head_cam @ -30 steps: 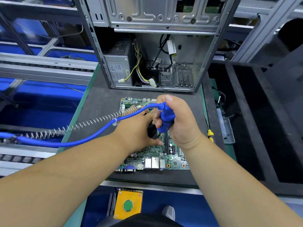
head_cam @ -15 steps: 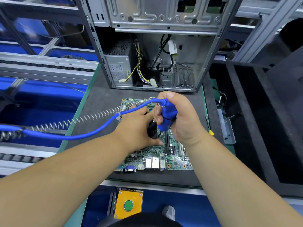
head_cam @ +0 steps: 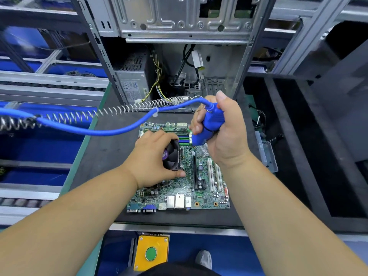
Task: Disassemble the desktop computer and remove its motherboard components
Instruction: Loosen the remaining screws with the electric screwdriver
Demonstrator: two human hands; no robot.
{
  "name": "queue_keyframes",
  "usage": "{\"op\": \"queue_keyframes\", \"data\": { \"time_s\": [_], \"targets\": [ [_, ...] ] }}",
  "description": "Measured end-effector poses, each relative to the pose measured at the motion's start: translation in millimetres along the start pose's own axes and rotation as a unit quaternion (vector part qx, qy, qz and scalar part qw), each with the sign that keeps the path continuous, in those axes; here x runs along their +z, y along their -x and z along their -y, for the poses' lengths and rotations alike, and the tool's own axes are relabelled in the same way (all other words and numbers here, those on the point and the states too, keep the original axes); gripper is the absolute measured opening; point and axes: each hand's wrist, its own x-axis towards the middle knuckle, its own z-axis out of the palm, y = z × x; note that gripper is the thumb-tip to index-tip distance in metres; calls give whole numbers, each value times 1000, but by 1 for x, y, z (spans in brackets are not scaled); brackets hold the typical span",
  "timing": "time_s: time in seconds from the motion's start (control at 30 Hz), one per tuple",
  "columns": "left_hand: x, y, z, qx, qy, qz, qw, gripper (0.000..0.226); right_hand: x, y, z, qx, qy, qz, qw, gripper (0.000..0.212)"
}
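Fan [head_cam: 172, 156] tilted up off motherboard [head_cam: 179, 188]; left hand [head_cam: 153, 158] grips it.

Left hand [head_cam: 151, 160] gripped the black cooler fan [head_cam: 172, 155] on the motherboard [head_cam: 185, 188]. Right hand [head_cam: 223, 134] held the blue powered screwdriver [head_cam: 209, 126], tip down at the fan's 2 o'clock corner. Open case [head_cam: 179, 56] stood at 12 o'clock of the board.

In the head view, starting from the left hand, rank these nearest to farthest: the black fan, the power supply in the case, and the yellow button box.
From the left hand:
1. Black fan, gripped by that hand on the motherboard.
2. Yellow button box, below the bench's near edge.
3. Power supply, up inside the open case, left side.
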Motion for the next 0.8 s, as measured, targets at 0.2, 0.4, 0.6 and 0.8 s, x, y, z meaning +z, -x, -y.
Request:
{"op": "queue_keyframes", "data": {
  "time_s": [0.2, 0.4, 0.6, 0.8],
  "targets": [
    [-3, 3, 5, 12, 35, -4, 999, 87, 0, -4, 0, 6, -7, -5, 1000, 43],
    [2, 3, -5, -20, -9, -4, 1000, 92, 4, -6, 5, 6, -7, 4, 1000, 43],
    [-8, 10, -4, -22, -24, 22, 999, 120, 24, -9, 11, 26, -22, 30, 999, 43],
    [-20, 53, 28, -106, 118, -84, 984, 93, 55, -7, -2, 56, -34, 74, 995, 35]
  ]
}}
